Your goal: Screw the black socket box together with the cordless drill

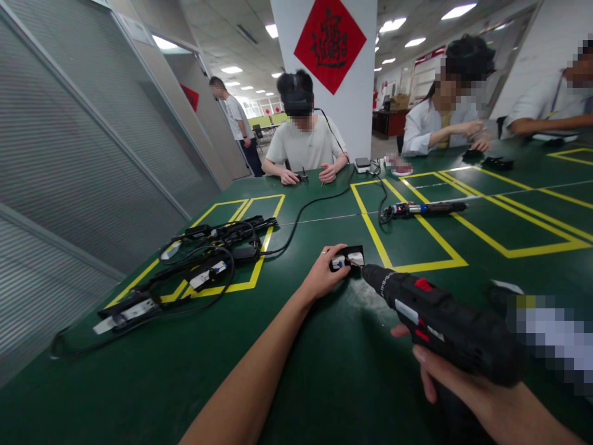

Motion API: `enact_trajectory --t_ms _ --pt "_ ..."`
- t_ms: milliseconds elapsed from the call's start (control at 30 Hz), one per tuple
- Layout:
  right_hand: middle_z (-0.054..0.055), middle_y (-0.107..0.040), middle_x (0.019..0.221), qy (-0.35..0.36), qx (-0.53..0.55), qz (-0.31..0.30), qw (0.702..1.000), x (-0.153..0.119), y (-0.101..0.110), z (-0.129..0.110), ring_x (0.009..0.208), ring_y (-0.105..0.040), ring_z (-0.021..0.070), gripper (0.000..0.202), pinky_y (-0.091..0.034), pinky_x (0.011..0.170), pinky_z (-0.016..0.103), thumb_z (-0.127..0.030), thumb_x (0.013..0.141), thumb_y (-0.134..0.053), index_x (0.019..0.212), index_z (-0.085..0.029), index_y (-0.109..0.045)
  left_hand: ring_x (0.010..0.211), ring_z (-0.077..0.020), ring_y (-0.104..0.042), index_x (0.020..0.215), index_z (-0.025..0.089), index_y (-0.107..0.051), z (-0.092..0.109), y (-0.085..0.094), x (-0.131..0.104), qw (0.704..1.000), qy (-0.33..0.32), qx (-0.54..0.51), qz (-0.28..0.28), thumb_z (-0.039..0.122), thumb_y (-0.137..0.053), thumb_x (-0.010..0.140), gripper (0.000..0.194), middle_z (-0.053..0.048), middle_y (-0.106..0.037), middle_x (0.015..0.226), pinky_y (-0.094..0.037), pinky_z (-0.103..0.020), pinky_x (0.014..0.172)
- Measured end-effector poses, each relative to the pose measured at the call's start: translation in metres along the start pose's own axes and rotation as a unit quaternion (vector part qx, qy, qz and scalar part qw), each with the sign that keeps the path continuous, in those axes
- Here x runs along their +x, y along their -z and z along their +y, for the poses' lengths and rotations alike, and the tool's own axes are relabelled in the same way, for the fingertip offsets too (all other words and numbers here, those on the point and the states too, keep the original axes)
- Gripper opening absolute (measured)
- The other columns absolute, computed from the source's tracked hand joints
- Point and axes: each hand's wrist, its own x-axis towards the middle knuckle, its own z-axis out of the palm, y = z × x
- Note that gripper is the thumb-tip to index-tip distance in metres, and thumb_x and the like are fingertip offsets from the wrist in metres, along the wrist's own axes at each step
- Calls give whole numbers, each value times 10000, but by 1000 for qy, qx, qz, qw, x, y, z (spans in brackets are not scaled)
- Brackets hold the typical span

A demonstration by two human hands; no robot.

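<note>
My left hand (pixel 323 275) pinches a small black casing (pixel 356 252) with white parts inside, holding it against the green table. In my right hand (pixel 445 364) is a black cordless drill (pixel 430 309) with red switches, my fingers wrapped round its grip. The drill points left, its front end right at the casing's near right side. Whether the bit touches the casing, I cannot tell. Pale dust or wear marks the table just below the casing.
Black cabled power strips (pixel 217 250) with white parts lie at the left. A slim electric screwdriver (pixel 426 208) rests beyond the drill. Yellow tape (pixel 430 267) marks the green table (pixel 194 383). Across it sits a person (pixel 306 139); another person (pixel 445 117) works at the right.
</note>
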Motion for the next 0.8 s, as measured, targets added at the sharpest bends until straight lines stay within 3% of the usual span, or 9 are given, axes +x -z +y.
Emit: enact_trajectory --t_ms 67,200,367,433,567,667,800 --pt "15 -646 612 2 -3 -7 1000 0 0 0 733 -631 245 359 -488 679 344 -521 827 -494 636 -269 -662 1085 -196 -521 1274 228 -478 0 0 0 1000 -1 0 0 240 -587 776 510 -73 -495 1189 -388 -340 1012" --pt "-24 -577 560 16 10 -24 1000 0 1 -3 601 -588 211 300 -488 654 347 -513 837 -482 883 -276 -660 1080 -194 -518 1284 232 -465 -2 -1 -1 1000 -2 -3 -5 252 -583 783 515 -72 -491 1192 -390 -340 1007" --pt "14 -575 566 -12 -12 -24 1000 0 2 -5 827 -632 276 444 -482 722 354 -578 793 -490 489 -257 -524 1084 -194 -515 1271 228 -478 -1 0 -1 1000 -4 -6 -3 243 -589 777 507 -67 -502 1180 -389 -335 1004" --pt "24 -589 571 -23 -27 -11 999 0 2 -4 902 -630 300 464 -487 731 351 -605 780 -486 472 -258 -519 1059 -191 -526 1267 226 -484 0 1 0 1000 -1 -6 -3 246 -593 774 505 -66 -510 1169 -401 -334 987" --pt "31 -639 617 -25 -53 -5 998 -1 2 -6 874 -640 290 479 -487 747 354 -617 775 -479 463 -259 -534 1046 -190 -532 1267 224 -487 1 2 -1 1000 5 -9 -2 251 -597 772 507 -68 -512 1172 -405 -331 980" --pt "30 -667 668 -16 -33 -10 999 -1 2 -5 863 -637 283 417 -482 743 364 -598 792 -483 578 -261 -603 1060 -192 -526 1267 219 -487 2 2 -1 1000 6 -11 -4 258 -596 774 507 -72 -507 1182 -399 -332 989" --pt "-14 -618 618 16 -10 -42 999 2 4 0 685 -623 217 302 -486 720 348 -515 857 -469 863 -261 -631 1059 -193 -526 1268 219 -486 1 1 -1 1000 5 -9 -1 258 -596 772 510 -75 -507 1177 -398 -337 989"
